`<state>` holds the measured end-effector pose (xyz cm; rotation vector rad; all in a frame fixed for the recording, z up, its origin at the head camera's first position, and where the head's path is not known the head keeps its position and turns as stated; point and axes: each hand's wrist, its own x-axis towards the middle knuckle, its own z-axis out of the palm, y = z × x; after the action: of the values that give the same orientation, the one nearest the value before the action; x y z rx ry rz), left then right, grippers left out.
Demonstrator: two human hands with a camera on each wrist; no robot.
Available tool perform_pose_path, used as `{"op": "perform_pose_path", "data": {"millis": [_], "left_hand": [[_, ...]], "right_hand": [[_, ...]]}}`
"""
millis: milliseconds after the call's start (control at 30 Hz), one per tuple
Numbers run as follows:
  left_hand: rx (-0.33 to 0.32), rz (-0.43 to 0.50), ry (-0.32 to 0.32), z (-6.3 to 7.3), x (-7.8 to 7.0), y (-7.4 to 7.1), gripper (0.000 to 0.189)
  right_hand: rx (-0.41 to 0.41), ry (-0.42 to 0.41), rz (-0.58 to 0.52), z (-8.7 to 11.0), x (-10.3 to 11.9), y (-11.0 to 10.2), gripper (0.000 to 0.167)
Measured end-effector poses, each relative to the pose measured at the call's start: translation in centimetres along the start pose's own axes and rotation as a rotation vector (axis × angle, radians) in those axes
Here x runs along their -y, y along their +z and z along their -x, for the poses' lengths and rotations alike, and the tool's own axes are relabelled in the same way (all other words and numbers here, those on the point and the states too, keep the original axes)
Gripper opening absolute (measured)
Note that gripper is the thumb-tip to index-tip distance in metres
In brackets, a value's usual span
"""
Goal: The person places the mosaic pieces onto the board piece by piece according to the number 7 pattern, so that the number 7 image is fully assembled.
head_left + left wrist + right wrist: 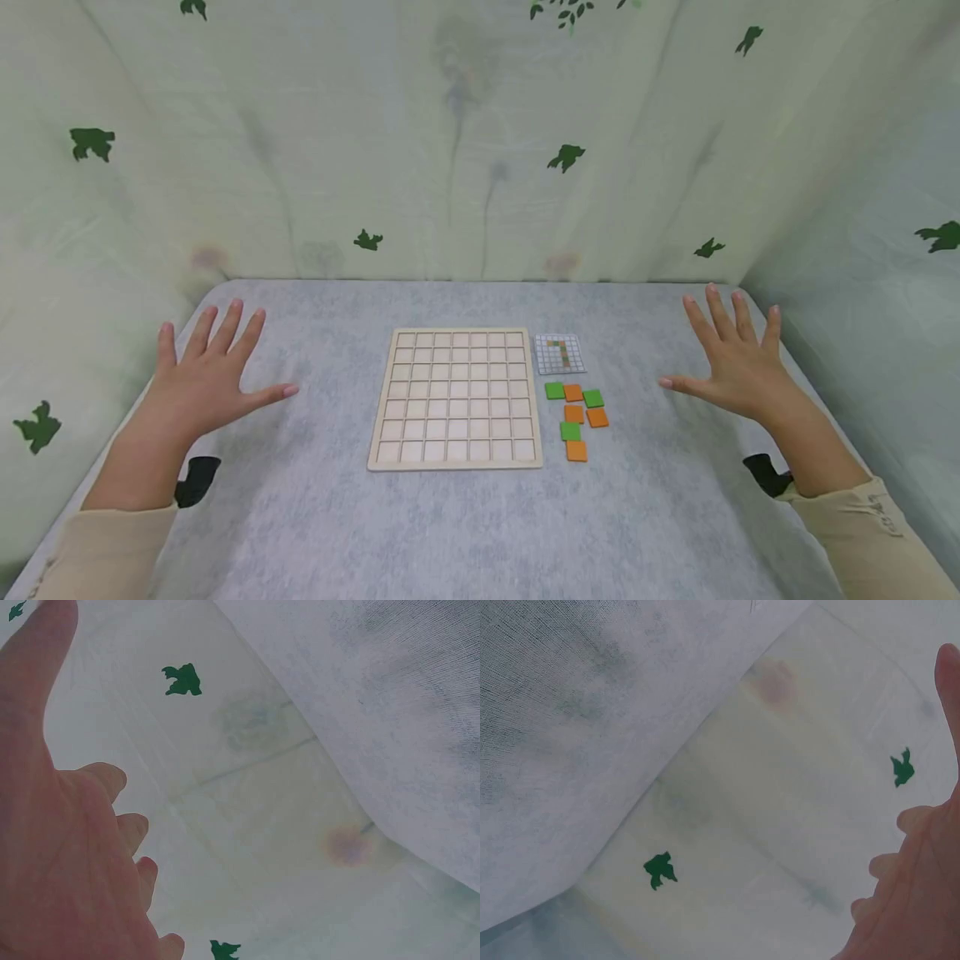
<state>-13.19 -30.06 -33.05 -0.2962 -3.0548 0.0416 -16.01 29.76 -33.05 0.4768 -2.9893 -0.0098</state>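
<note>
Lots of room between the left hand (201, 381) at frame left and the board (457, 389) mid-frame, same from the tiles (573, 414) to the right hand (738, 371) at frame right. Board-to-card (560, 354) gap is super tight. They all lie low, so over the top works. Sheet (480, 167) blocks the upper frame and both sides.

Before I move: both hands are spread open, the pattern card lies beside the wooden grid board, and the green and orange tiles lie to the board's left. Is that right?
No: the green tiles and orange tiles lie right of the board, as the head view shows. The left hand, right hand and card are as stated.
</note>
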Motion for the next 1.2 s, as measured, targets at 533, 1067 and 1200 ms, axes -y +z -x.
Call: {"op": "perform_pose_path", "data": {"millis": [533,1067,1200], "left_hand": [[-0.039,-0.029,0.019,0.1,0.0,-0.3,0.107],[-0.28,0.174,0.153,0.1,-1.4,1.8,0.114],[-0.312,0.375,0.165,0.1,-2.9,3.6,0.114]], "right_hand": [[-0.027,-0.006,0.019,-0.3,0.2,-0.1,0.111],[-0.152,-0.142,-0.534,-0.3,1.4,1.6,0.103],[-0.105,-0.116,-0.655,0.1,2.3,3.1,0.102]]}}
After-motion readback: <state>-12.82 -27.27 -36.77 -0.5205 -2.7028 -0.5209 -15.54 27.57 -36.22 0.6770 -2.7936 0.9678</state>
